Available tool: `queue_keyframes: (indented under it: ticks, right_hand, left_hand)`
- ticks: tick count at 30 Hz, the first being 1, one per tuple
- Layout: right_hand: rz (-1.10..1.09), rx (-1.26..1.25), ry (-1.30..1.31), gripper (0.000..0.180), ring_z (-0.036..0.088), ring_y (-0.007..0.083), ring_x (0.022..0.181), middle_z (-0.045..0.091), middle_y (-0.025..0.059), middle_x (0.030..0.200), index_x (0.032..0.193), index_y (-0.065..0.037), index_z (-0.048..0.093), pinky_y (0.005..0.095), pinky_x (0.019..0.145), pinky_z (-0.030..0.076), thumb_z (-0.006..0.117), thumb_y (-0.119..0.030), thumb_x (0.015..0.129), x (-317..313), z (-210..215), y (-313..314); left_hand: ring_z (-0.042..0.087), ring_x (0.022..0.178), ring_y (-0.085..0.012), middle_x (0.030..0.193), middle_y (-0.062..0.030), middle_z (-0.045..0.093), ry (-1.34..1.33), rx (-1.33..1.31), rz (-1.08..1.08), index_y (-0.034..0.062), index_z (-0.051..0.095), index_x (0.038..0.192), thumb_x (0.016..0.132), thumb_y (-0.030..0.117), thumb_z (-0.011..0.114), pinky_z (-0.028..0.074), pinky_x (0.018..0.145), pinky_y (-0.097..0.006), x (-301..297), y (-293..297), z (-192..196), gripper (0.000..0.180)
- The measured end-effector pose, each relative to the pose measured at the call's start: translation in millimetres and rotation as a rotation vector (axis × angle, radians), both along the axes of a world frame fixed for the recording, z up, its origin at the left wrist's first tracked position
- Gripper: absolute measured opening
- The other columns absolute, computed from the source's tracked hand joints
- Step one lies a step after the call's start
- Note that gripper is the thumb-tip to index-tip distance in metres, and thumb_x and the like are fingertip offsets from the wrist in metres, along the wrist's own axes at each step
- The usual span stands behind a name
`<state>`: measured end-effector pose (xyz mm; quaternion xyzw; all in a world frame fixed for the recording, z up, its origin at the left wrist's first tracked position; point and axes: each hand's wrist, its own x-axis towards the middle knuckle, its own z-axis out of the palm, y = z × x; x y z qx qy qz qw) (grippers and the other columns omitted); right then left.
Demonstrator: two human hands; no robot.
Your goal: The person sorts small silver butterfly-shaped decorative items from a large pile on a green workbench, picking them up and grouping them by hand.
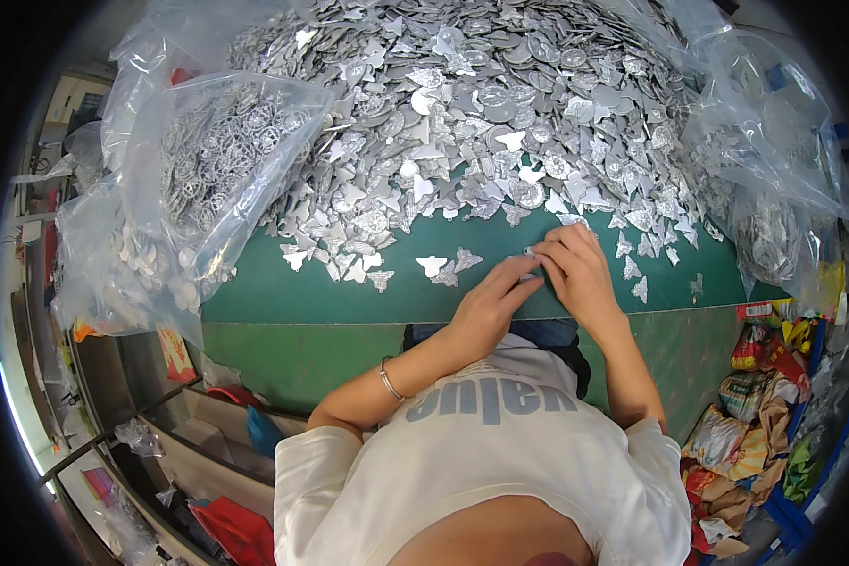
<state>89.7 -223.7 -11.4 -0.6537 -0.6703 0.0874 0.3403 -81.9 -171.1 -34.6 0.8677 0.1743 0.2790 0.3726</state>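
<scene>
Your left hand (489,304) and right hand (575,274) meet just right of the frame's centre, over the green table top (349,297). Your fingertips (536,267) pinch together on a small flat silver metal piece (528,255) held between both hands; it is mostly hidden, so its shape cannot be told. A thin metal bangle (390,382) sits on your left wrist. Just left of your hands lie loose silver winged stampings (448,266) on the green surface. The big heap of silver metal stampings (481,113) fills the upper middle of the frame. A clear plastic bag of round silver rings (217,156) sits at upper left, another clear bag (774,160) at upper right.
</scene>
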Motion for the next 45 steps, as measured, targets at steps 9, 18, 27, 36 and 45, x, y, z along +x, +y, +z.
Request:
queue_keyframes:
  ticks: [9, 18, 27, 36, 45]
  right_hand:
    - [-0.107, -0.109, 0.136, 0.015, 0.054, 0.032, 0.086, 0.057, 0.0133, 0.091, 0.09, 0.002, 0.062, 0.0387, 0.075, 0.045, 0.062, 0.005, 0.076, -9.7, 5.6, -13.0]
    - [0.047, -0.041, -0.027, 0.023, 0.053, 0.0327, 0.093, 0.056, 0.0132, 0.1, 0.093, 0.0, 0.06, 0.0398, 0.076, 0.044, 0.069, -0.002, 0.072, -24.5, 3.2, -12.1]
    - [-0.237, 0.07, -0.147, 0.016, 0.053, 0.031, 0.095, 0.058, 0.013, 0.099, 0.089, -0.001, 0.062, 0.0398, 0.084, 0.041, 0.066, 0.0, 0.074, 0.0, 13.8, -0.7]
    - [0.058, -0.155, -0.255, 0.047, 0.032, 0.0346, 0.131, 0.043, 0.0128, 0.136, 0.124, -0.003, 0.051, 0.0506, 0.105, 0.028, 0.065, -0.017, 0.081, -40.3, -1.2, 57.0]
    - [0.145, -0.1, 0.005, 0.041, 0.044, 0.0327, 0.124, 0.054, 0.0127, 0.125, 0.118, -0.002, 0.055, 0.0445, 0.101, 0.035, 0.066, -0.009, 0.079, -29.4, 10.4, 21.9]
  left_hand:
    - [0.051, 0.117, -0.0332, 0.129, -0.0174, 0.048, 0.059, -0.05, 0.052, 0.0005, 0.055, 0.118, 0.08, -0.008, 0.058, 0.047, 0.092, -0.036, 6.2, -9.6, -7.2, 0.039]
    - [0.055, 0.099, -0.0315, 0.11, -0.0129, 0.057, 0.012, 0.095, 0.323, 0.003, 0.06, 0.107, 0.073, -0.005, 0.066, 0.045, 0.084, -0.039, -24.3, 32.8, 15.8, 0.035]
    - [0.047, 0.089, -0.0277, 0.099, -0.0082, 0.05, 0.257, 0.27, 0.442, 0.0084, 0.063, 0.108, 0.073, 0.009, 0.071, 0.037, 0.076, -0.037, -27.1, 86.4, 16.3, 0.035]
    - [0.05, 0.099, -0.0281, 0.11, -0.009, 0.053, 0.271, 0.352, 0.275, 0.0123, 0.064, 0.111, 0.074, 0.002, 0.063, 0.038, 0.081, -0.038, -40.4, 100.8, 7.1, 0.038]
    - [0.049, 0.104, -0.0265, 0.111, -0.0064, 0.055, 0.323, 0.508, 0.232, 0.014, 0.063, 0.11, 0.075, 0.004, 0.061, 0.036, 0.087, -0.042, -32.7, 107.2, 8.5, 0.037]
